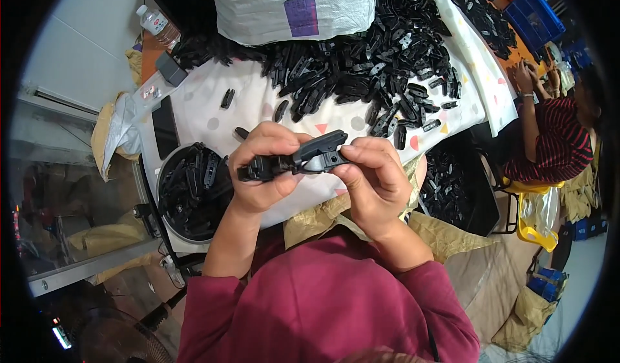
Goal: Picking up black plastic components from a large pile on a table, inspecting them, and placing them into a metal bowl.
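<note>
My left hand [261, 146] is closed around a long black plastic part [321, 146], one end of which points up and to the right. More black pieces [258, 169] bunch between its fingers and thumb. Just below the long part, my right hand [378, 179] pinches the end of a smaller black piece [332, 158] with a hole in it. A shiny grey area shows between the two parts, which touch or lie very close together. Beyond my hands, a large pile of similar black plastic parts [303, 72] covers the far side of the cloth-covered table [213, 92].
A white woven sack [290, 8] sits on the pile. At my left stand a round tub [161, 217] of black parts, a dark phone [165, 125] and a water bottle [157, 24]. Right of me is a black bin [478, 211] of parts; a person in a striped shirt [549, 137] works beyond.
</note>
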A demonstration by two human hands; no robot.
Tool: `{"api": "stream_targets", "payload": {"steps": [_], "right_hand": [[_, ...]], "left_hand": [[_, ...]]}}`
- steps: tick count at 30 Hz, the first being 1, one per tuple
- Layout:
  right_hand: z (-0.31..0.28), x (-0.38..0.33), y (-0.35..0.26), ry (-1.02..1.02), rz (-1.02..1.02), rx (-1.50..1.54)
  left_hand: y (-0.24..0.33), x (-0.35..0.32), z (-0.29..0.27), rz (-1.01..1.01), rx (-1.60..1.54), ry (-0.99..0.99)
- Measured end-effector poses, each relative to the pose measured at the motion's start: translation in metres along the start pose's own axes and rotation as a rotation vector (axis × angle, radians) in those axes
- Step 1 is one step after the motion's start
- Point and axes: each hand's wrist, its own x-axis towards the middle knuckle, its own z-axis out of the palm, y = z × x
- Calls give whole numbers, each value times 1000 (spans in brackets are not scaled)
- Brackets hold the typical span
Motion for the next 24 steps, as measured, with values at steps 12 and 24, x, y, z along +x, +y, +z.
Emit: {"api": "stream_targets", "payload": {"steps": [12,24], "right_hand": [[-1,3,6,68,-213,-231],[1,17,26,-184,-154,-359]], "left_hand": [[0,1,17,-156,-246,97],[-11,5,4,-205,-68,163]]}}
